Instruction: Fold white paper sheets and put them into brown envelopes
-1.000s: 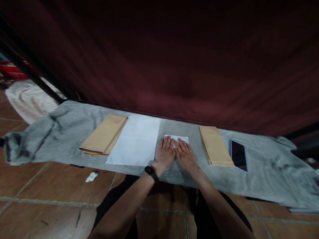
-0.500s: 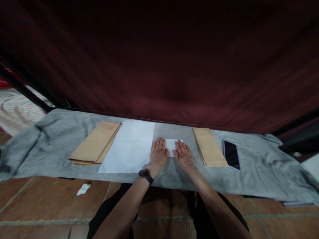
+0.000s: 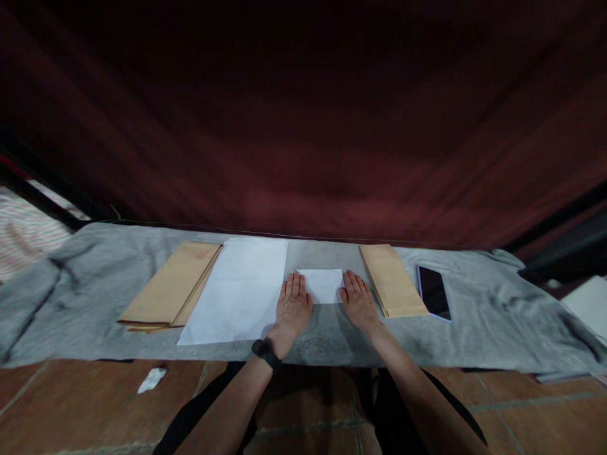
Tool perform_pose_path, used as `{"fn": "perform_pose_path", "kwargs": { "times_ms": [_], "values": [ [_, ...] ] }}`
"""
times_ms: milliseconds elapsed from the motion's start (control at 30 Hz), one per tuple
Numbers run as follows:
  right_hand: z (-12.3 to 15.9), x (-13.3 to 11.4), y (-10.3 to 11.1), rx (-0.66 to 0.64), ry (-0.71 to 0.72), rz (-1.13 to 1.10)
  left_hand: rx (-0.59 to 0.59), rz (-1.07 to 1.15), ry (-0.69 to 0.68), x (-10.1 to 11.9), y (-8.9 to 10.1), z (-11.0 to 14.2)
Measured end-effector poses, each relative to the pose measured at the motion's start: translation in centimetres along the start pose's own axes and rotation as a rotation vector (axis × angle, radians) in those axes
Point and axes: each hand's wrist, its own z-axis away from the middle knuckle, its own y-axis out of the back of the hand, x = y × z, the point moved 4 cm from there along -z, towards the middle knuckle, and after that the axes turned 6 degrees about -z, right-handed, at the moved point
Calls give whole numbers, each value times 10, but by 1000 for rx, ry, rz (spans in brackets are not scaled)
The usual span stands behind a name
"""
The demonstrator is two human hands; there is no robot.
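Observation:
A small folded sheet of white paper (image 3: 324, 286) lies flat on the grey cloth between my hands. My left hand (image 3: 293, 306) rests palm down with fingers stretched out, at the paper's left edge and beside the large white sheets (image 3: 237, 287). At the right edge of the folded paper, my right hand (image 3: 359, 302) lies flat too, fingers extended. Neither hand grips anything. Just right of my right hand are brown paper envelopes (image 3: 393, 280), lying flat.
Grey cloth (image 3: 493, 316) covers the long low surface. More brown envelopes (image 3: 173, 281) are stacked left of the white sheets. A phone (image 3: 434, 292) lies at the right. Behind hangs a dark red curtain (image 3: 303, 158). A crumpled tissue (image 3: 152, 379) is on the tiled floor.
My hands have slid apart, off the folded paper to its two sides, so more of it shows. The camera view has shifted slightly.

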Motion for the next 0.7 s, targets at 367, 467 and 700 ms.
{"fn": "perform_pose_path", "kwargs": {
  "times_ms": [367, 467, 700],
  "values": [
    [-6, -6, 16, -13, -201, -106, -12, -56, -95, 2, 2, 6],
    [-10, 0, 11, -45, -297, -259, -40, -52, -104, 4, 5, 5],
    [-21, 18, 8, 11, -312, -663, -29, 16, -146, 13, 13, 10]
  ]
}}
